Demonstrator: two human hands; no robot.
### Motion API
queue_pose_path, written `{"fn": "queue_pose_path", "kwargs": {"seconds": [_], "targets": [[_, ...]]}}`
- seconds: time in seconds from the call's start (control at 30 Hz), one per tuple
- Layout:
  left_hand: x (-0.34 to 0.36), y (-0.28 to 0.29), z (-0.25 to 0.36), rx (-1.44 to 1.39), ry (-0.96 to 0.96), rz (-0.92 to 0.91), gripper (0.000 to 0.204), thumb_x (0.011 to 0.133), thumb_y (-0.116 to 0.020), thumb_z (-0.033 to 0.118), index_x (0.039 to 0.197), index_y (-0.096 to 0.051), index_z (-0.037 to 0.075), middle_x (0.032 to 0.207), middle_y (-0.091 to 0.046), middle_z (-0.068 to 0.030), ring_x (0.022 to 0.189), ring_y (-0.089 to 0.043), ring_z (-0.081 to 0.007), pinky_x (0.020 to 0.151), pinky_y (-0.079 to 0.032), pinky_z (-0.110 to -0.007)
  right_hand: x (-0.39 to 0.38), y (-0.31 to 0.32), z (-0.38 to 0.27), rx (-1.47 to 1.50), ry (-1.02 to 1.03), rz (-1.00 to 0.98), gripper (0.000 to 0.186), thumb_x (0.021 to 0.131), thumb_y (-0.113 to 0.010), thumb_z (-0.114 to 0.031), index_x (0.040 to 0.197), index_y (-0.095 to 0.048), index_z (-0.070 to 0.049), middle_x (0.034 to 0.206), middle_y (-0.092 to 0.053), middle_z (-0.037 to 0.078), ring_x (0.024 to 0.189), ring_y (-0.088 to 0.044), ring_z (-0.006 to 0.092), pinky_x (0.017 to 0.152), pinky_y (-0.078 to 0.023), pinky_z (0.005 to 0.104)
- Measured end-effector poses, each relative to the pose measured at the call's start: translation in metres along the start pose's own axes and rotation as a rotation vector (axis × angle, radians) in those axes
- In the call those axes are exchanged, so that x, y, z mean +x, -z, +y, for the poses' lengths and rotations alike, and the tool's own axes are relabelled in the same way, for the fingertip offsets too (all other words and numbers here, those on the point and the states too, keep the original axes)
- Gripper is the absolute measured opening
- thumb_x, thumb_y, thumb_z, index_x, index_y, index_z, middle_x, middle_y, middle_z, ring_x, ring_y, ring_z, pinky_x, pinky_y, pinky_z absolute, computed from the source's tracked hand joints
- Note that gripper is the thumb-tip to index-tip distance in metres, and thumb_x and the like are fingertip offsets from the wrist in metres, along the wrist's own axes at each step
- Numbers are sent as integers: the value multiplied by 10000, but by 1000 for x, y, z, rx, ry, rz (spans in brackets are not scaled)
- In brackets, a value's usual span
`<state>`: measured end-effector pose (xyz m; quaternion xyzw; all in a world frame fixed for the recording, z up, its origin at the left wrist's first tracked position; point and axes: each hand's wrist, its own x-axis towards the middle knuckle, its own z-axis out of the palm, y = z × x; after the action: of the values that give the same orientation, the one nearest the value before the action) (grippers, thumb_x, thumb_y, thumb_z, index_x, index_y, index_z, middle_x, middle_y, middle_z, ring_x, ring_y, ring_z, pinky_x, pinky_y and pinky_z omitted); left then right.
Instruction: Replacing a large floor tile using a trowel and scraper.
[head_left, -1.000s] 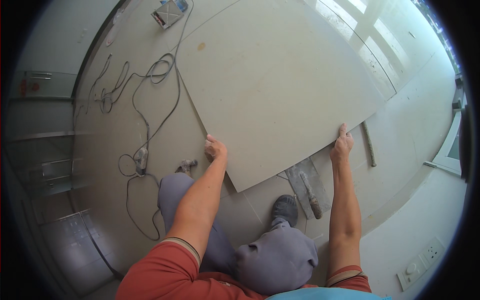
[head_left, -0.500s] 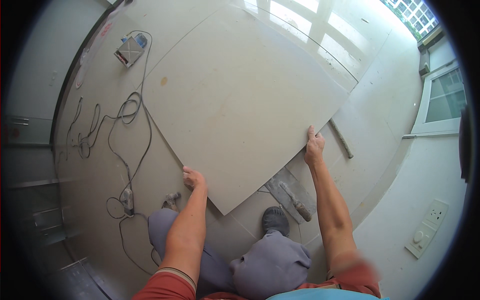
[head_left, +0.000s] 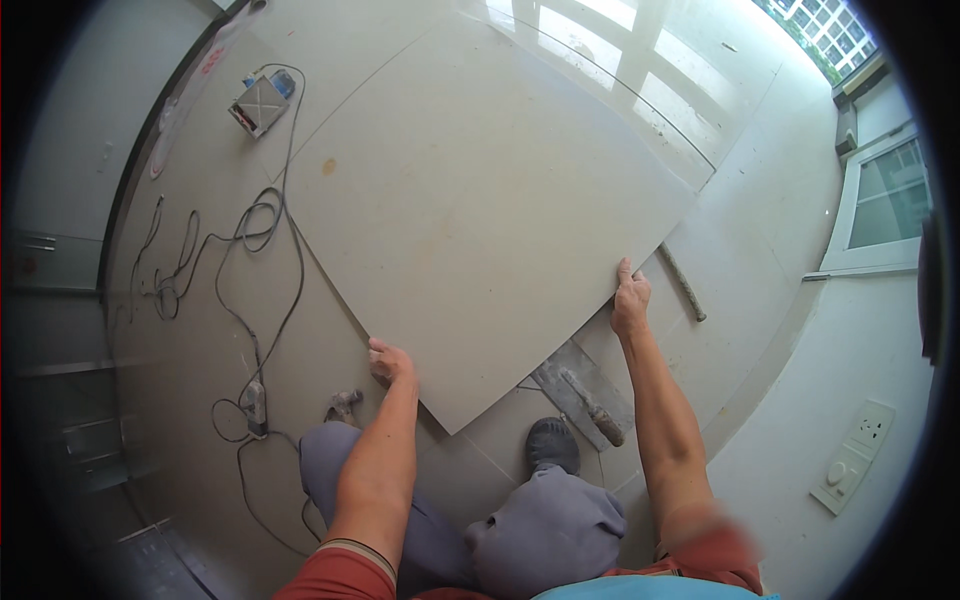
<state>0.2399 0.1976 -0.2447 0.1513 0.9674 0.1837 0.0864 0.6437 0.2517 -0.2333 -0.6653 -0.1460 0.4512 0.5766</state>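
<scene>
A large square beige tile (head_left: 480, 230) lies in front of me, turned so that one corner points toward my feet. My left hand (head_left: 391, 364) grips its near left edge, fingers curled underneath. On the near right edge my right hand (head_left: 631, 300) is closed, thumb on top and the other fingers below. Partly under the tile's near right edge is a flat steel trowel (head_left: 588, 390) with a worn handle. A stick-like handle (head_left: 683, 283) pokes out beside my right hand; its other end is hidden beneath the tile.
A dark cable (head_left: 300, 265) loops over the floor at left, joining a power strip (head_left: 256, 408). A boxy tool with a square metal plate (head_left: 262, 105) sits at far left. My dark shoe (head_left: 552, 445) is near the trowel. A white wall with a socket panel (head_left: 853, 457) stands at right.
The view has shifted very slightly. Both hands keep their hold on the tile's edges, and the tile shows no clear movement over the floor.
</scene>
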Motion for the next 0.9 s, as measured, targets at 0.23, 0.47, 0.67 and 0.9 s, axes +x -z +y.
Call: {"fn": "queue_pose_path", "kwargs": {"seconds": [0.23,0.47,0.67,0.9], "targets": [[6,-10,-9,-16,-47,58,546,956,-332,375,921,-615,-89,944,-623,-273,871,-603,-429,743,-482,-487,-3,-3,-1,-25,8,47,341,937,-527,-320,771,-512,-23,626,-417,-41,560,-329,59,476,-301,245],[-6,10,6,-3,43,-33,561,956,-317,388,903,-622,-81,921,-625,-275,873,-606,-425,743,-485,-487,-5,-4,-3,64,-6,-37,402,941,-507,-335,995,-512,63,938,-605,119,818,-577,156,734,-494,286],[-10,11,12,-15,40,-11,569,953,-319,396,884,-628,-77,916,-628,-271,858,-610,-425,719,-488,-490,-6,-4,-4,22,10,19,344,948,-504,-326,815,-524,-8,704,-510,-3,629,-415,72,562,-386,234],[-6,10,7,97,-55,44,559,952,-322,396,898,-629,-68,911,-635,-256,839,-618,-419,712,-494,-484,-8,-7,-2,72,51,47,350,945,-509,-333,746,-496,-45,637,-421,-48,569,-330,52,485,-309,237]]}}
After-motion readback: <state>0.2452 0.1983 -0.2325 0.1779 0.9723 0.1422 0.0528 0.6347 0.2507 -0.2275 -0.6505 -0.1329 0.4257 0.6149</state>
